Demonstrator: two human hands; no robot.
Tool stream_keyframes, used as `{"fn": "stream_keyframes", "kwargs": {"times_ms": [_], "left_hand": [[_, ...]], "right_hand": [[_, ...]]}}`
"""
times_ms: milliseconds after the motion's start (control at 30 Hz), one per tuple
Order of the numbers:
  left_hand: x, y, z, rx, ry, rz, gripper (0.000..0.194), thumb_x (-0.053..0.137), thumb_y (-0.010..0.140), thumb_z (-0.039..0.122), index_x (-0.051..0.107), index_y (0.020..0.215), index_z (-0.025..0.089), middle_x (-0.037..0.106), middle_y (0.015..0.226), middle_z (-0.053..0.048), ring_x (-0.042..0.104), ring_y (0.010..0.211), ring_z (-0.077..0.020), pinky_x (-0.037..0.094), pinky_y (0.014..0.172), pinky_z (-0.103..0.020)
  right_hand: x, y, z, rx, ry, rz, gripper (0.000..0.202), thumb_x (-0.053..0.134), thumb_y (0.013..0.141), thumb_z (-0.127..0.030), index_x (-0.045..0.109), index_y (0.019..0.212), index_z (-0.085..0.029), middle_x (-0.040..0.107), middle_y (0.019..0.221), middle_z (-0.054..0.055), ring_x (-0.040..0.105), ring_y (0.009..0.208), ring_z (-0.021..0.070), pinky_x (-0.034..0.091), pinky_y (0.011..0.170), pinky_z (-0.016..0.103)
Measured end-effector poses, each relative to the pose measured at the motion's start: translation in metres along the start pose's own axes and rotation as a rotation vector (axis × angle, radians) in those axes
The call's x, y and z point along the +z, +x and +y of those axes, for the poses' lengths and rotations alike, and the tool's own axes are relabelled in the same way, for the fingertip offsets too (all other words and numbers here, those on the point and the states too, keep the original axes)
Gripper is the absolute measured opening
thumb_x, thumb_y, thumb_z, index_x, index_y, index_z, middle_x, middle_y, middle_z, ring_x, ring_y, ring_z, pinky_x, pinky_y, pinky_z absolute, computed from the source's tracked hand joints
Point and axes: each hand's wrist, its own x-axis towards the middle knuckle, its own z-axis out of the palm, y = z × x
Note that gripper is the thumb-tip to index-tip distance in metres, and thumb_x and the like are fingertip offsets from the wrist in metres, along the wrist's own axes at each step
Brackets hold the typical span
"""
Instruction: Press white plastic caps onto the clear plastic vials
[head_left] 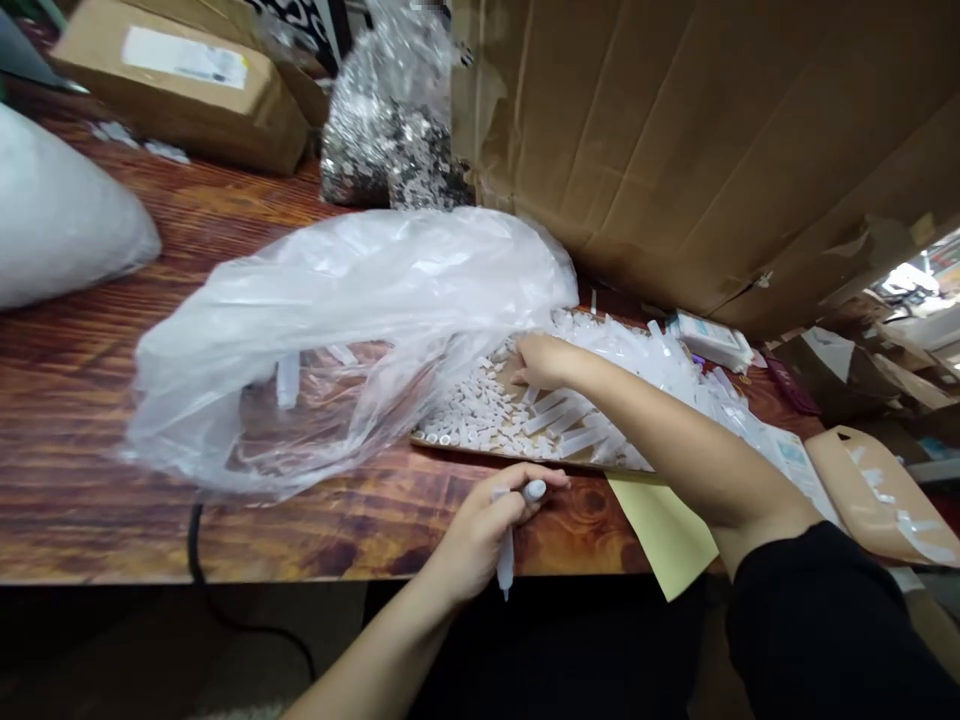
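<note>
Tube (507, 545) with its white cap sits upright in my left hand (480, 535), fingers clamped round it at the table (112, 480) edge, six o'clock of the cap pile (480, 410). My right hand (544, 362) rests fingers-together on that pile (what it pinches, I cannot tell). Crowding plastic bag (337, 330) could snag and scatter caps.

Brown parcel (180, 85), bag of silver bits (394, 130), big cardboard sheet (712, 130), yellow paper (664, 535)

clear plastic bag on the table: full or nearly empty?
Nearly empty. The clear plastic bag lies slack and crumpled on the wooden table; only a few white tubes show through it.
</note>
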Motion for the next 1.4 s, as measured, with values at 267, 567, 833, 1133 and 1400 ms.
{"fn": "stream_keyframes", "kwargs": {"times_ms": [267,567,833,1133,1400], "left_hand": [[0.017,-0.001,0.009,-0.024,0.191,0.093,0.043,0.077,0.078,0.041,0.075,0.113,0.017,0.075,0.116,-0.012,0.066,0.114,-0.0294,0.054,0.098,-0.041],[0.048,0.038,0.077,0.146,0.737,-0.097,0.035,0.071,0.085,0.047,0.08,0.1,0.017,0.071,0.073,-0.005,0.059,0.057,-0.0137,0.047,0.05,-0.022],[0.064,0.079,0.074,0.322,1.205,-0.189,0.029,0.062,0.091,0.041,0.072,0.111,0.022,0.078,0.093,-0.006,0.072,0.084,-0.0229,0.056,0.076,-0.031],[0.049,0.089,0.053,0.597,1.375,-0.014,0.012,0.064,0.087,0.028,0.056,0.092,0.023,0.071,0.08,-0.001,0.069,0.067,-0.0171,0.054,0.059,-0.026],[0.062,0.081,0.041,0.555,1.098,0.14,0.019,0.077,0.074,0.026,0.059,0.078,0.025,0.068,0.074,-0.001,0.064,0.065,-0.0182,0.049,0.064,-0.028]], "right_hand": [[0.002,-0.055,0.028,-0.174,0.296,0.249,0.007,0.058,0.095,-0.02,0.061,0.094,-0.015,0.068,0.089,0.005,0.062,0.084,0.015,0.046,0.077,0.027],[0.006,-0.156,0.071,-0.445,1.072,0.45,0.013,0.064,0.088,-0.026,0.065,0.096,-0.017,0.068,0.082,0.002,0.061,0.071,0.0121,0.048,0.063,0.025],[0.034,-0.162,0.104,-0.446,0.946,0.607,0.009,0.062,0.091,-0.021,0.069,0.097,-0.017,0.071,0.088,0.003,0.062,0.076,0.0124,0.048,0.066,0.023],[0.059,-0.168,0.097,-0.216,0.596,0.777,0.039,0.045,0.104,-0.045,0.061,0.083,-0.016,0.062,0.076,0.006,0.054,0.068,0.0167,0.044,0.063,0.029],[0.06,-0.172,0.091,-0.251,0.583,0.708,0.032,0.043,0.105,-0.037,0.059,0.087,-0.017,0.061,0.078,0.006,0.055,0.07,0.0177,0.044,0.065,0.03]]}}
